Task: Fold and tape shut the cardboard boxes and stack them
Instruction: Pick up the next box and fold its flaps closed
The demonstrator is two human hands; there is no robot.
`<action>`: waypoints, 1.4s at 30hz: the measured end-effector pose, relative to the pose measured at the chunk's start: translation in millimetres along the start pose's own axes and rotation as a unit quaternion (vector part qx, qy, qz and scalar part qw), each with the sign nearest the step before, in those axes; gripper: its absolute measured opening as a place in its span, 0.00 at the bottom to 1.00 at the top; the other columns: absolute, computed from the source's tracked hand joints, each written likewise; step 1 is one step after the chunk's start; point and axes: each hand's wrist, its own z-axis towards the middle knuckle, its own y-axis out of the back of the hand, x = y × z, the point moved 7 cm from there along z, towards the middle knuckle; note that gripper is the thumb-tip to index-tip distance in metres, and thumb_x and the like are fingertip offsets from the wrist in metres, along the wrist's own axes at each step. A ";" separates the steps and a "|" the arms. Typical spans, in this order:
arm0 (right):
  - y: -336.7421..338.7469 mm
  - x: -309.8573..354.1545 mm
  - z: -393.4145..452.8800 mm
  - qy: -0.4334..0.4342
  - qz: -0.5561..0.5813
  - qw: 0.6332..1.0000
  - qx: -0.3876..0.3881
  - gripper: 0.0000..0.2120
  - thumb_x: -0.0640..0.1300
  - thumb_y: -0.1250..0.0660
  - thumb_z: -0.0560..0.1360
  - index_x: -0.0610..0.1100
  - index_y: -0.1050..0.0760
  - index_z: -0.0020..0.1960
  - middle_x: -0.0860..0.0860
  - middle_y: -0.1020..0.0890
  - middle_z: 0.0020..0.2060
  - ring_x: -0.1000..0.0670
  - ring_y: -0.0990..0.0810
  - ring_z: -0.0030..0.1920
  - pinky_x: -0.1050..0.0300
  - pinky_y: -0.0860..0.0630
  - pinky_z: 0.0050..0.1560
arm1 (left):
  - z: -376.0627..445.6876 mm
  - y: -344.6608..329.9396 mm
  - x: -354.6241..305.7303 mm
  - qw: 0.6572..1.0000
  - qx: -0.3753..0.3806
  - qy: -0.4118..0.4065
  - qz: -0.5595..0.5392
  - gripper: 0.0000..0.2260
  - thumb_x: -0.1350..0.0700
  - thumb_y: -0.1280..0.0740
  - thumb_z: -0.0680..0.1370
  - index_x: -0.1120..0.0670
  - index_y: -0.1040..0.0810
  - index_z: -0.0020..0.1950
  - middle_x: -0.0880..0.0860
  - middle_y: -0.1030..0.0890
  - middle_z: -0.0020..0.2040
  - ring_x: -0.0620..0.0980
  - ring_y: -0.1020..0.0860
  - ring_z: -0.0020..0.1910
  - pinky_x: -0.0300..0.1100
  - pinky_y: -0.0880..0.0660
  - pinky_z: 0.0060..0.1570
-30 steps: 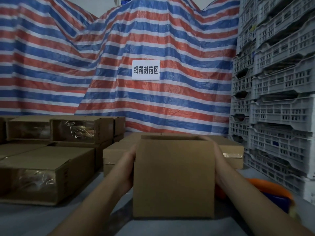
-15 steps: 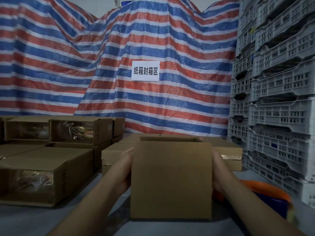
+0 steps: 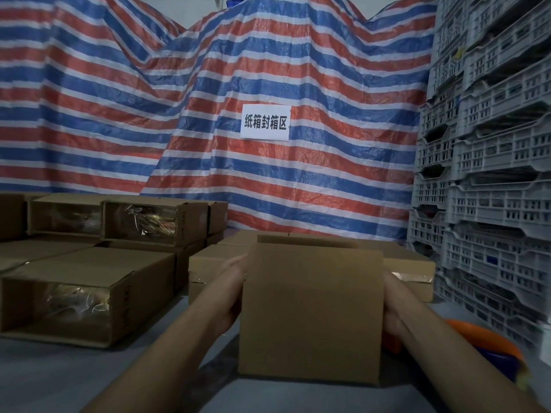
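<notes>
A plain cardboard box (image 3: 311, 314) stands upright on the grey surface (image 3: 59, 377) right in front of me, its top open. My left hand (image 3: 231, 289) lies flat against the box's left side, fingers pointing up along the wall. My right hand (image 3: 392, 305) presses the right side, mostly hidden behind the box's edge. Behind it lie closed boxes (image 3: 208, 269), one with tape along its edge (image 3: 411, 274).
Taped boxes lie at the left (image 3: 74, 293), with more stacked behind them (image 3: 149, 222). Grey plastic crates (image 3: 492, 204) tower on the right. An orange and blue object (image 3: 492, 347) sits by my right forearm. A striped tarp (image 3: 268, 70) with a white sign hangs behind.
My right hand's fingers have slid down from the box's top rim to its side. The box has hardly moved.
</notes>
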 end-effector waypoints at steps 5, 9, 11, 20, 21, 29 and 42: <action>0.0 -3.5 6.9 0.008 0.032 0.999 0.011 0.12 0.43 0.35 0.80 0.39 0.24 0.38 0.42 0.19 0.34 0.44 0.22 0.38 0.49 0.27 0.47 | -2.4 -1.7 -10.4 0.986 0.160 0.021 -0.027 0.36 0.24 0.49 0.72 0.49 0.16 0.58 0.56 0.16 0.57 0.54 0.18 0.57 0.50 0.25 0.55; 0.4 -4.3 12.3 0.023 0.062 0.997 0.037 0.15 0.45 0.35 0.79 0.42 0.22 0.35 0.46 0.18 0.28 0.47 0.19 0.30 0.52 0.26 0.40 | -4.5 1.0 -17.4 0.979 0.203 -0.002 -0.015 0.37 0.25 0.45 0.70 0.49 0.22 0.67 0.57 0.19 0.62 0.57 0.21 0.62 0.55 0.27 0.60; 1.2 -5.3 15.9 0.032 0.072 0.996 0.045 0.17 0.46 0.35 0.79 0.43 0.22 0.33 0.47 0.18 0.28 0.49 0.19 0.26 0.52 0.26 0.39 | -2.1 2.6 -14.9 0.988 0.153 0.008 -0.008 0.32 0.31 0.38 0.69 0.49 0.23 0.66 0.55 0.16 0.57 0.54 0.17 0.56 0.52 0.25 0.53; -0.4 -15.6 28.0 0.023 0.101 0.989 0.108 0.15 0.43 0.35 0.77 0.43 0.17 0.34 0.46 0.18 0.30 0.49 0.18 0.29 0.60 0.22 0.31 | -3.9 2.6 -4.6 0.995 0.076 0.046 0.036 0.18 0.44 0.32 0.74 0.53 0.19 0.58 0.58 0.15 0.49 0.52 0.15 0.43 0.47 0.25 0.47; -1.0 -16.6 28.4 0.015 0.109 0.988 0.108 0.12 0.44 0.35 0.78 0.41 0.18 0.39 0.46 0.17 0.31 0.48 0.17 0.29 0.60 0.22 0.30 | -4.3 2.1 -4.8 0.995 0.074 0.046 0.040 0.16 0.44 0.33 0.75 0.52 0.17 0.56 0.59 0.15 0.49 0.53 0.16 0.43 0.48 0.24 0.47; 0.3 -9.8 26.9 0.036 0.049 0.985 0.160 0.32 0.54 0.22 0.64 0.42 0.23 0.64 0.41 0.14 0.49 0.45 0.14 0.45 0.51 0.21 0.46 | -7.6 -1.0 -6.8 0.997 0.053 0.048 0.011 0.10 0.49 0.33 0.77 0.55 0.18 0.49 0.58 0.17 0.41 0.52 0.18 0.36 0.45 0.24 0.41; -0.4 -1.6 29.1 0.104 0.085 0.970 0.204 0.28 0.51 0.24 0.69 0.59 0.24 0.68 0.48 0.17 0.61 0.45 0.17 0.60 0.51 0.19 0.52 | -1.3 9.0 -18.7 0.998 0.006 -0.061 -0.010 0.20 0.61 0.34 0.78 0.37 0.25 0.62 0.48 0.17 0.54 0.51 0.18 0.53 0.46 0.22 0.47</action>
